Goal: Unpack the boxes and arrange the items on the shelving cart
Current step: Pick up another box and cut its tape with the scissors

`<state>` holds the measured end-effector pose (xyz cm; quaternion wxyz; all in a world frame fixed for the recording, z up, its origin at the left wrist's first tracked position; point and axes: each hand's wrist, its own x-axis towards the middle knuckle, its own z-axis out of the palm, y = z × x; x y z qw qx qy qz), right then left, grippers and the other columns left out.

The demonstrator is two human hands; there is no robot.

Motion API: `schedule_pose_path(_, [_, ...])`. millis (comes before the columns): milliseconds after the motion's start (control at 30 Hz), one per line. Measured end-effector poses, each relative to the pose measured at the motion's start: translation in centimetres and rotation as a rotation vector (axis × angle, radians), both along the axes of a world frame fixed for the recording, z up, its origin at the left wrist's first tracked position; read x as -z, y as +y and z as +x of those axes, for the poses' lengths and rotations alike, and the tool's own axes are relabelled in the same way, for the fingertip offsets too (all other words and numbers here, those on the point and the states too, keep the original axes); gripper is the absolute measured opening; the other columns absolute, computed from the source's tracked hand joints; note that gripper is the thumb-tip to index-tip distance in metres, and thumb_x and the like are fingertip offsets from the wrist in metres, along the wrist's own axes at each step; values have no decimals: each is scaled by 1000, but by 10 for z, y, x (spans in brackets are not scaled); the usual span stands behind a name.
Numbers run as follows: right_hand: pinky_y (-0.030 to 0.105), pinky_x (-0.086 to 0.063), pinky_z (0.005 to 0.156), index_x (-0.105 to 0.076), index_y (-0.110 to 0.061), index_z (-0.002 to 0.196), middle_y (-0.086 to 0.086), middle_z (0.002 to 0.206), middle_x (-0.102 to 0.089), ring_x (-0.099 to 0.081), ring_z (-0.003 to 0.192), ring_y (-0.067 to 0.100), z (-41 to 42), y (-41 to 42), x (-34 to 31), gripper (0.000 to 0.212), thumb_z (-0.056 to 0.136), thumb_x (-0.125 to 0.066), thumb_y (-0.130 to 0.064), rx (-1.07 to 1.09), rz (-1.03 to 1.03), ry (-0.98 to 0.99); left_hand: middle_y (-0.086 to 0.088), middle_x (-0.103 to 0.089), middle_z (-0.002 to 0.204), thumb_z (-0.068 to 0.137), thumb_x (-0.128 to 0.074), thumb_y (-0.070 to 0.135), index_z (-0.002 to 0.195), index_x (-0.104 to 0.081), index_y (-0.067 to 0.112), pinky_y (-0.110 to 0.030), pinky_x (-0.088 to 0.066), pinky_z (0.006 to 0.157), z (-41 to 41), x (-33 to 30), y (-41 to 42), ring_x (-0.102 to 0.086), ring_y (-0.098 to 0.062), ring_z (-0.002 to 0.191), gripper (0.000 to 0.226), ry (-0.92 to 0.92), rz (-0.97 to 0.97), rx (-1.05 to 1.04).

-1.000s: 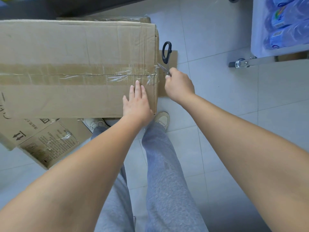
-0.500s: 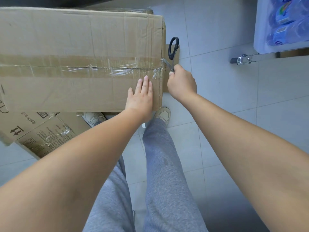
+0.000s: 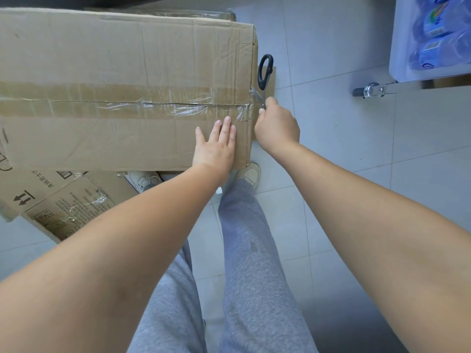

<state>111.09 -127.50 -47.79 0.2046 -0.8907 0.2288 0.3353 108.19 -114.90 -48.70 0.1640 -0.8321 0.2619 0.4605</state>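
— While the left hand [image 3: 216, 146] is lying flat with straight fingers on the large cardboard box [image 3: 122, 72], near its right end and just below the seam, what is the right hand [image 3: 277, 126] doing?

— Curling round the scissors [image 3: 263, 77], gripping low on them. One black handle loop is sticking up beyond the knuckles; a blade is meeting the clear tape [image 3: 183, 108] at the box's right edge.

— Box position?

— Sitting closed in front of the person's legs, its taped seam running left to right.

— Any writing?

— None legible on the top. Below left, a second carton [image 3: 63, 202] is showing a pair of upright arrows and blocks of printed Chinese text, too small to read. A curved black mark is peeking out at the far left edge.

— And the cart?

— The shelving cart [image 3: 397, 39] is standing upper right on the tiled floor [image 3: 356, 154], well apart from the box, one caster [image 3: 369, 89] visible. Blue wrapped packs [image 3: 438, 34] are lying on its shelf; their labels are blurring out.
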Motion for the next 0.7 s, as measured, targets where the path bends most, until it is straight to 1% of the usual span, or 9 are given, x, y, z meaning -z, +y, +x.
schedule_pose_path(67, [32,-29,66,-44,-7,114,17,108,-61,-54,95,35,-5,2,-1,22,100,-30,-17,-41,-15,16,-12,20,155,97,-41,20,145,18,1,-58,-14,110,-1,0,3,7,-25,145,78,-22,-1,41])
schedule_pose_path(133, [33,-29,65,-42,-7,115,17,106,-62,-55,95,36,-13,4,-1,21,99,-31,-14,-60,-26,28,-12,22,155,98,-36,19,144,20,1,-59,-14,110,-5,3,3,9,-26,145,74,-39,13,69])
schedule_pose_path(333, [33,-28,63,-40,-8,113,18,101,-63,-56,88,35,-50,12,-3,18,96,-34,-9,-94,-27,99,-12,26,153,98,-37,17,143,24,2,-60,-14,110,-7,5,1,14,-29,144,77,-37,44,34])
schedule_pose_path(467, [33,-27,62,-38,-10,105,19,98,-63,-46,76,30,-65,19,-3,10,97,-32,-11,-52,4,123,-12,27,153,98,-37,19,143,23,2,-60,-13,109,-4,8,7,14,-31,144,77,-49,38,34])
schedule_pose_path(567, [33,-27,62,-38,-11,103,18,98,-63,-42,75,29,-72,20,-6,8,97,-33,-11,-29,5,144,-14,27,152,99,-35,18,142,24,0,-59,-14,110,-14,8,8,15,-32,143,75,-43,26,47])
schedule_pose_path(633, [32,-27,62,-39,-10,105,18,99,-63,-44,75,30,-79,21,-8,10,97,-33,-10,-29,4,151,-15,28,152,98,-36,18,142,24,0,-58,-14,111,-23,6,8,16,-33,143,77,-40,23,39])
schedule_pose_path(700, [32,-28,62,-40,-8,109,18,100,-62,-52,82,34,-85,24,-10,14,98,-32,-12,-33,-1,153,-15,28,152,99,-36,19,142,25,0,-56,-14,112,-28,6,9,16,-34,143,76,-43,20,32])
